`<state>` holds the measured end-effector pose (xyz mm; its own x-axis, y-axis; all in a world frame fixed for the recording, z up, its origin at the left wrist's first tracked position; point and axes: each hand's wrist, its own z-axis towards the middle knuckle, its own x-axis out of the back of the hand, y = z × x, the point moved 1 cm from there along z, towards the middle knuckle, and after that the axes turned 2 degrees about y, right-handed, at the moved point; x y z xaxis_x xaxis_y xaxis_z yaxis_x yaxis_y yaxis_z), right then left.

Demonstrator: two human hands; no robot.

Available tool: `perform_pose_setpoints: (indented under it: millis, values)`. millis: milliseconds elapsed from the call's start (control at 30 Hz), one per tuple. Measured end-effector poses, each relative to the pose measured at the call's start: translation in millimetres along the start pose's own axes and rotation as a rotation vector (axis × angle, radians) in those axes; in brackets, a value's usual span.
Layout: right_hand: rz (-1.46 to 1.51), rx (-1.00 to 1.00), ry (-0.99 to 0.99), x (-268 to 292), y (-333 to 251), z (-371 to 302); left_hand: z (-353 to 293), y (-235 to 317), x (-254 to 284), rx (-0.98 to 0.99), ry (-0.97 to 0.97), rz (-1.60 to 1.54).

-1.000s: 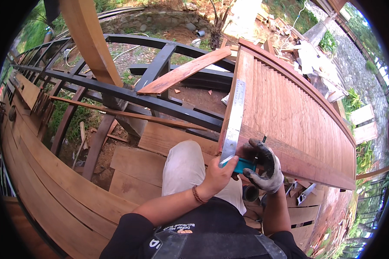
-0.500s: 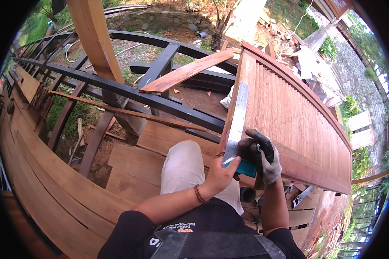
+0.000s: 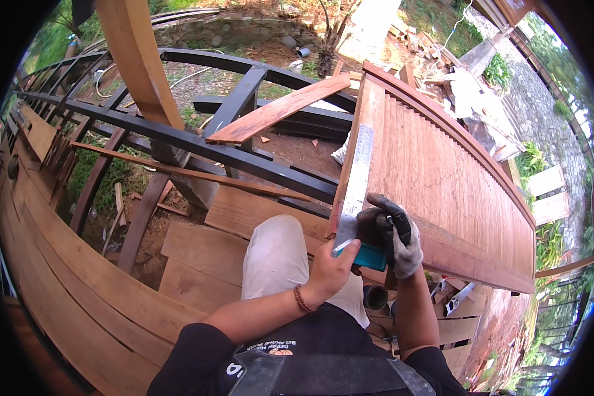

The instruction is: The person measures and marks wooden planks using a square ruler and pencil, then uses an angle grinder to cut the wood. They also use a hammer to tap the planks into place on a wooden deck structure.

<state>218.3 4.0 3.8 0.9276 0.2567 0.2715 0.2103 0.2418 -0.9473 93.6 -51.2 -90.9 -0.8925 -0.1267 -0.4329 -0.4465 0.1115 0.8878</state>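
A try square (image 3: 356, 177) with a metal blade and teal stock lies along the end rail of a slatted wooden panel (image 3: 442, 178). My bare left hand (image 3: 330, 269) grips its stock end, thumb on top, at the panel's near left corner. Close beside it, my right hand (image 3: 400, 241) wears a dark-and-grey glove. Its fingers are curled around a thin, dark, pen-like thing (image 3: 390, 220), mostly hidden by the glove. That hand rests over the panel's near edge, next to the blade.
Black metal beams (image 3: 257, 168) frame an opening over bare soil on the left. A loose plank (image 3: 280, 109) lies across them. A wooden post (image 3: 135, 66) rises at upper left. Deck boards (image 3: 86, 264) run along the left. A hand saw (image 3: 459, 300) lies beyond my right forearm.
The whole view has shifted slightly, with everything a little further left. Both hands keep their grips, and the square stays on the panel's end rail.
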Motion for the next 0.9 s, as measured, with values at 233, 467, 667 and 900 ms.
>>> perform_pose_setpoints:
  millis: [233,467,667,900]
  values:
    - [-0.212,0.179,0.065,-2.3,6.2,-2.4,-0.3,-3.4,1.4,0.015,-0.004,0.018]
    - [-0.269,0.271,0.131,-5.2,3.3,-2.1,-2.5,6.5,0.6,0.002,-0.012,0.045]
    - [-0.052,0.110,0.112,-1.6,3.2,-0.8,-0.1,-3.1,0.9,-0.001,-0.027,0.031]
    - [0.068,-0.154,0.024,-13.3,-13.7,19.9,1.3,-4.8,-2.3,0.032,-0.012,-0.096]
